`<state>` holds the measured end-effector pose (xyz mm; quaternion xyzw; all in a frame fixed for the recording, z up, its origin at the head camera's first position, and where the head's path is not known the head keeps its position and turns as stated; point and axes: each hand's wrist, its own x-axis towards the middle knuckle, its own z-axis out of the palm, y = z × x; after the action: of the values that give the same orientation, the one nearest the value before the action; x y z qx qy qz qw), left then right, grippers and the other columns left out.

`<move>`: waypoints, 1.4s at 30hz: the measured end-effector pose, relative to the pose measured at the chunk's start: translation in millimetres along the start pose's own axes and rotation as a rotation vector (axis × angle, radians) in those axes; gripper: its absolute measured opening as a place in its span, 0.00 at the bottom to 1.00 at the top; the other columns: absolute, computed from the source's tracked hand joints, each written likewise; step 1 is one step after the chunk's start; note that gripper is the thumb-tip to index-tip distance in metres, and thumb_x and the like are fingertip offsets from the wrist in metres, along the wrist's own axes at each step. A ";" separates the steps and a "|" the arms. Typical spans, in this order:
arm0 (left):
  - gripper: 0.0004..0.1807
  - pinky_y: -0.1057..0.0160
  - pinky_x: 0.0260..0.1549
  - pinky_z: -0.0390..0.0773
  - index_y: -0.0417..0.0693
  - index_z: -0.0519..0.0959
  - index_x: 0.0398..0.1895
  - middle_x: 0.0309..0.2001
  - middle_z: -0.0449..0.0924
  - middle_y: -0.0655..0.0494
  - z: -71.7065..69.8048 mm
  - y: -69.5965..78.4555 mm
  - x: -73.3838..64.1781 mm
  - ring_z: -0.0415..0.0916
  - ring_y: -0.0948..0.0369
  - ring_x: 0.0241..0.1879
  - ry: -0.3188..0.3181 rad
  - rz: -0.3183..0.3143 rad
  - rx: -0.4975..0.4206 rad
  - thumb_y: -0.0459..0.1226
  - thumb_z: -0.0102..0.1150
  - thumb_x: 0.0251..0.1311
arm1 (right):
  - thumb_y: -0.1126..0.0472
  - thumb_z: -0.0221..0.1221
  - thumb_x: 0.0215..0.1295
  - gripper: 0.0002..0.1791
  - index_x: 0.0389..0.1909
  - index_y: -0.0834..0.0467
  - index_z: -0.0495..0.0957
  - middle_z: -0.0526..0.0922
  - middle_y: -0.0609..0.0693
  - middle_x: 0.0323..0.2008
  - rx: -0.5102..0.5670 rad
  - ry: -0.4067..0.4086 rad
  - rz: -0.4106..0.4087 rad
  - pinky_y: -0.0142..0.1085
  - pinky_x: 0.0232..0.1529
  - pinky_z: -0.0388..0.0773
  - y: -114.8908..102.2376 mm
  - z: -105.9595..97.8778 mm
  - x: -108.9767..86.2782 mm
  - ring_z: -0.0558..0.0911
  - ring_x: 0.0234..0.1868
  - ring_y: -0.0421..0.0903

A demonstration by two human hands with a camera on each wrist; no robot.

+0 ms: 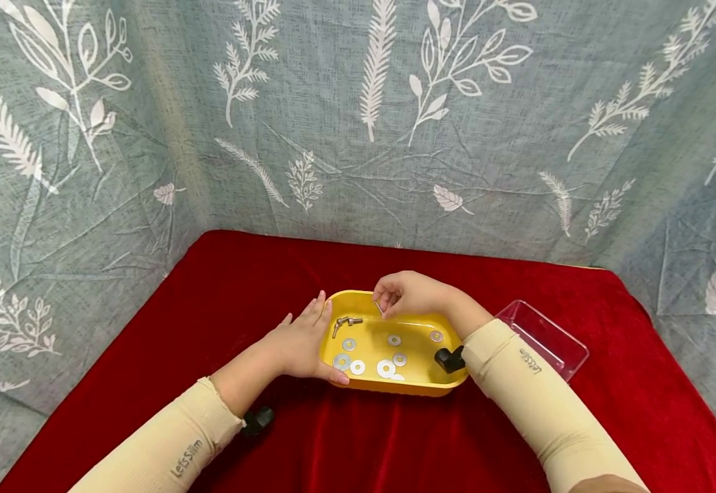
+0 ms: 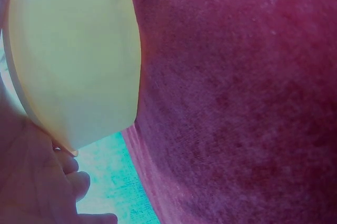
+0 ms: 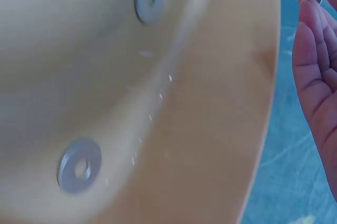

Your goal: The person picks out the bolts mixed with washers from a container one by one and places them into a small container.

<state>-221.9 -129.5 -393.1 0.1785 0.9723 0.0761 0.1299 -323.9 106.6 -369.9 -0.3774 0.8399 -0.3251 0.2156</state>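
Note:
A yellow tray [image 1: 370, 387] sits on the red cloth. Its left end is held by my left hand [image 1: 296, 348], with the thumb at the front rim and the fingers along the left side. Over the back rim, my right hand [image 1: 416, 293] pinches a thin metal washer [image 1: 379, 309], seen nearly edge-on. Several flat washers [image 1: 342, 361] lie on the tray floor, some also in the right wrist view, where one washer [image 3: 80, 166] is close. A few small bolts [image 1: 355, 321] rest near the tray's left back corner. In the left wrist view the tray's outer wall [image 2: 73, 50] shows.
To the right, partly behind my right forearm, lies a clear plastic box [image 1: 545, 335]. Red velvet cloth [image 1: 259, 274] covers the table. A grey-green leaf-patterned curtain [image 1: 333, 137] hangs behind and at both sides. Black wrist mounts show at both wrists.

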 end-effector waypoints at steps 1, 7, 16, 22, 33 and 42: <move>0.76 0.41 0.62 0.48 0.39 0.35 0.71 0.71 0.26 0.45 -0.5 0.3 -0.4 0.32 0.53 0.71 -0.001 -0.002 -0.001 0.78 0.51 0.25 | 0.66 0.65 0.52 0.16 0.43 0.64 0.76 0.79 0.47 0.30 0.002 0.006 -0.004 0.32 0.38 0.76 0.1 -2.2 -2.3 0.78 0.34 0.42; 0.75 0.41 0.62 0.48 0.40 0.35 0.71 0.72 0.28 0.44 -0.4 0.8 -0.9 0.34 0.52 0.71 0.003 0.011 -0.006 0.78 0.51 0.26 | 0.67 0.65 0.52 0.15 0.41 0.64 0.76 0.79 0.49 0.30 0.021 0.044 -0.004 0.33 0.38 0.76 2.8 -18.2 -20.6 0.78 0.34 0.44; 0.76 0.41 0.62 0.48 0.40 0.36 0.71 0.72 0.28 0.44 -0.8 1.0 -1.9 0.34 0.52 0.71 0.013 0.015 -0.003 0.78 0.52 0.25 | 0.67 0.63 0.55 0.12 0.41 0.61 0.76 0.78 0.53 0.32 0.083 0.124 0.079 0.36 0.39 0.77 14.6 -49.4 -59.5 0.78 0.36 0.47; 0.75 0.41 0.61 0.48 0.39 0.36 0.71 0.72 0.30 0.44 -1.6 2.1 -1.6 0.35 0.51 0.71 0.011 0.012 -0.002 0.77 0.53 0.27 | 0.64 0.65 0.53 0.14 0.41 0.62 0.75 0.77 0.54 0.33 0.063 0.192 0.112 0.33 0.39 0.77 30.5 -66.0 -86.9 0.78 0.37 0.47; 0.75 0.41 0.61 0.48 0.40 0.36 0.71 0.72 0.29 0.44 -0.4 2.2 0.8 0.34 0.52 0.71 0.009 0.004 0.005 0.77 0.53 0.26 | 0.65 0.64 0.54 0.15 0.41 0.64 0.74 0.77 0.56 0.34 0.089 0.235 0.195 0.33 0.37 0.77 48.6 -83.4 -132.3 0.78 0.37 0.46; 0.75 0.41 0.61 0.48 0.40 0.36 0.71 0.72 0.28 0.45 -0.7 1.8 1.4 0.33 0.53 0.71 0.005 0.002 -0.003 0.77 0.53 0.26 | 0.65 0.64 0.54 0.17 0.43 0.66 0.73 0.77 0.55 0.35 0.022 0.270 0.232 0.31 0.37 0.77 67.4 -92.6 -170.4 0.78 0.35 0.42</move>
<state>-222.8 -127.4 -392.4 0.1790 0.9724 0.0781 0.1275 -307.4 308.0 -333.3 -0.2283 0.8956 -0.3549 0.1409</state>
